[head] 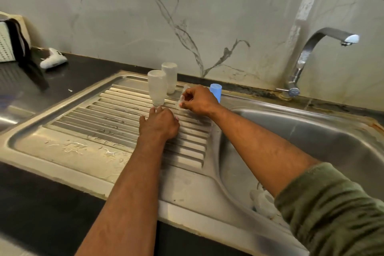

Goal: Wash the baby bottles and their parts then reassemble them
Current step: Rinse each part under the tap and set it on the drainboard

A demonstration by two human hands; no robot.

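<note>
- Head view: a steel sink unit [68, 141] filled the middle of the scene, its ribbed draining board on the left and the basin [311, 137] toward 3 o'clock.
- Two clear baby bottles stood upside down on the draining board, just above centre toward 12 o'clock. The nearer bottle [157, 87] and the farther bottle [170, 77] stood just beside each other; I could not tell whether they touched.
- The left hand [159, 123] lay palm-down on the ribs directly below the nearer bottle, fingers fairly straight, fingertips at the bottle's mouth end. Whether they touched it could not be told.
- The right hand [198, 100], at 3 o'clock of the nearer bottle, had its fingers and thumb curled, pinching a small clear part [182, 97] that was too transparent to identify.
- A blue cap [216, 91] stood on the sink rim just behind the right hand, partly hidden by it.
- Pale, blurred bottle parts [262, 201] lay in the basin at 5 o'clock, beside the olive sleeve [332, 210] of the right arm.
- A curved metal tap [311, 54] rose at 2 o'clock against the marble-patterned wall.
- On the dark counter [68, 77] at 10 o'clock lay a white object [53, 59], with a white perforated container [8, 41] at the far left edge.
</note>
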